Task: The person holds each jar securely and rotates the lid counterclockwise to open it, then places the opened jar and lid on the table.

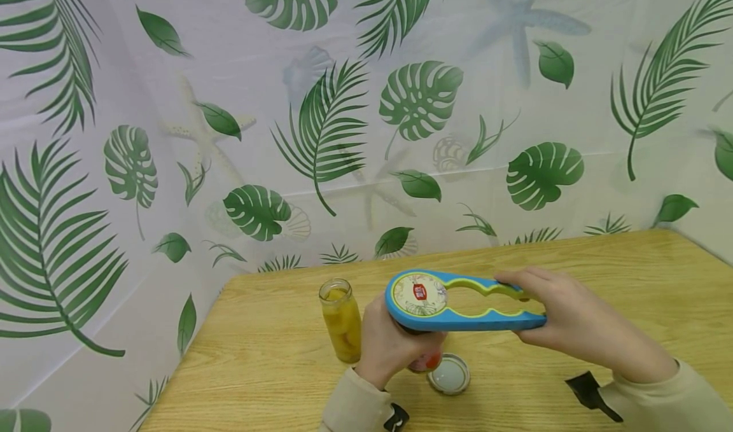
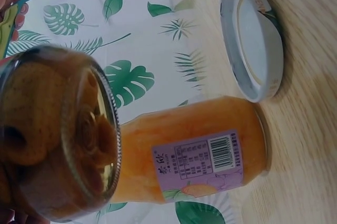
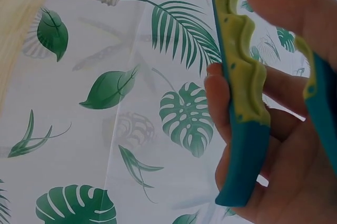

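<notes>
A blue and yellow-green jar opener (image 1: 420,294) with a round printed head lies over the top of a glass jar (image 2: 52,134) of brownish pieces in liquid. My left hand (image 1: 386,346) grips this jar just under the opener's head, and the jar is raised off the table. At the far end of the opener, my right hand (image 1: 572,314) holds its handles, fingers curled round them in the right wrist view. The opener's head hides the held jar's lid in the head view.
An uncovered jar (image 1: 342,324) of yellow-orange fruit, with a purple label (image 2: 199,163), stands left of my left hand. A loose metal lid (image 1: 449,376) lies inside-up on the wooden table (image 1: 258,355). A leaf-patterned cloth (image 1: 343,120) hangs behind the table.
</notes>
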Available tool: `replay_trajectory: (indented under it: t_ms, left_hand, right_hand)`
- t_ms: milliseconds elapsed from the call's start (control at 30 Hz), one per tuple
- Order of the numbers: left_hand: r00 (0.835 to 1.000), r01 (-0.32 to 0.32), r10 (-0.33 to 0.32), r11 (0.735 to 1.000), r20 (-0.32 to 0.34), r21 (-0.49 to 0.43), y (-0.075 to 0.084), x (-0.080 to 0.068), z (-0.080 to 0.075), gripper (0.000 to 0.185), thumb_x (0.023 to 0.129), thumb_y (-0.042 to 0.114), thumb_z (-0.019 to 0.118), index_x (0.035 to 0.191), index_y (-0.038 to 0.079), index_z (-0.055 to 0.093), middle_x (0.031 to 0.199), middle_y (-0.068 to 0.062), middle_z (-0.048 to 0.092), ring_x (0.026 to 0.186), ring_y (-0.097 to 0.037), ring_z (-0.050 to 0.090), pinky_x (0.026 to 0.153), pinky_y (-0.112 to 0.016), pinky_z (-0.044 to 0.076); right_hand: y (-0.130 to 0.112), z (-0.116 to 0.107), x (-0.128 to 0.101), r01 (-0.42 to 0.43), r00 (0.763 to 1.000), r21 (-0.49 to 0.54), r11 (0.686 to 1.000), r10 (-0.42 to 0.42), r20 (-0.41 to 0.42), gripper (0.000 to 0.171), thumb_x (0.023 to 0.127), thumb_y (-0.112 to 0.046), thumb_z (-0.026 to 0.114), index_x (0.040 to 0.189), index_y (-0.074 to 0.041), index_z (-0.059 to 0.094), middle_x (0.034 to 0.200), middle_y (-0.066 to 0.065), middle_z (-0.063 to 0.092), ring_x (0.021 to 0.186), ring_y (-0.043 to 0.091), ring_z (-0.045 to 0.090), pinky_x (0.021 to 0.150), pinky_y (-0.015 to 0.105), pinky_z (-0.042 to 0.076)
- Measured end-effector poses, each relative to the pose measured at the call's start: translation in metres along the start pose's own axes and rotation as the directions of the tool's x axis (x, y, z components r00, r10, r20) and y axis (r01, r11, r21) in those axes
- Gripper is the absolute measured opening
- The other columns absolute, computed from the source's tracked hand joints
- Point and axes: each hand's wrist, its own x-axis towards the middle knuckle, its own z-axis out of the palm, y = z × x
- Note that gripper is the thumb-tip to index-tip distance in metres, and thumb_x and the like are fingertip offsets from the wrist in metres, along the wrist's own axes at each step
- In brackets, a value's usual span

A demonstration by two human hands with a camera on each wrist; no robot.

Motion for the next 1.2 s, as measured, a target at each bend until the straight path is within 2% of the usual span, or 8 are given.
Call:
replay_trajectory:
  t_ms: [133, 367, 767, 1200]
  left_hand:
    - [1.000, 0.004, -0.004, 1.000, 0.005, -0.008, 0.0013, -0.0005, 0.0000, 0.052, 0.058, 0.019, 0.079, 0.105, 0.016, 0.059, 0.093, 0.006, 0.062, 0.083, -0.006, 0.058, 0.074, -0.024, 0.047]
    - [1.000, 0.022, -0.022, 1.000, 0.010, -0.013, 0.0022, -0.0013, 0.0008, 0.053, 0.057, 0.018, 0.079, 0.106, 0.016, 0.058, 0.093, 0.007, 0.062, 0.083, -0.006, 0.058, 0.075, -0.024, 0.047]
    - [1.000, -0.018, 0.019, 0.998, 0.016, -0.066, 0.0009, -0.0005, 0.0009, 0.053, 0.057, 0.014, 0.078, 0.105, 0.014, 0.059, 0.093, 0.004, 0.063, 0.082, -0.008, 0.059, 0.074, -0.025, 0.048]
    - [0.999, 0.005, -0.003, 0.998, 0.038, -0.069, -0.0044, -0.0005, -0.0004, 0.052, 0.054, 0.013, 0.078, 0.103, 0.014, 0.060, 0.089, 0.005, 0.063, 0.079, -0.007, 0.059, 0.072, -0.024, 0.048]
  right_hand:
    - [-0.0001, -0.0004, -0.0007, -0.004, 1.000, -0.022, 1.000, 0.004, -0.013, 0.060, 0.054, -0.008, 0.080, 0.110, -0.005, 0.058, 0.097, 0.005, 0.059, 0.081, 0.020, 0.056, 0.064, 0.036, 0.048]
    - [-0.0006, -0.0007, -0.0012, 0.016, 0.999, -0.049, 0.999, -0.018, -0.035, 0.058, 0.051, -0.008, 0.082, 0.105, -0.007, 0.060, 0.093, -0.001, 0.059, 0.077, 0.014, 0.055, 0.061, 0.032, 0.048]
    - [-0.0015, -0.0003, -0.0020, 0.069, 0.994, -0.094, 0.993, -0.076, -0.078, 0.054, 0.048, -0.009, 0.082, 0.098, -0.009, 0.062, 0.087, -0.004, 0.059, 0.070, 0.009, 0.053, 0.057, 0.028, 0.047]
    - [-0.0041, 0.0004, -0.0013, 0.070, 0.995, -0.113, 0.991, -0.078, -0.069, 0.053, 0.048, -0.009, 0.082, 0.098, -0.008, 0.062, 0.085, -0.004, 0.059, 0.067, 0.007, 0.051, 0.055, 0.026, 0.046]
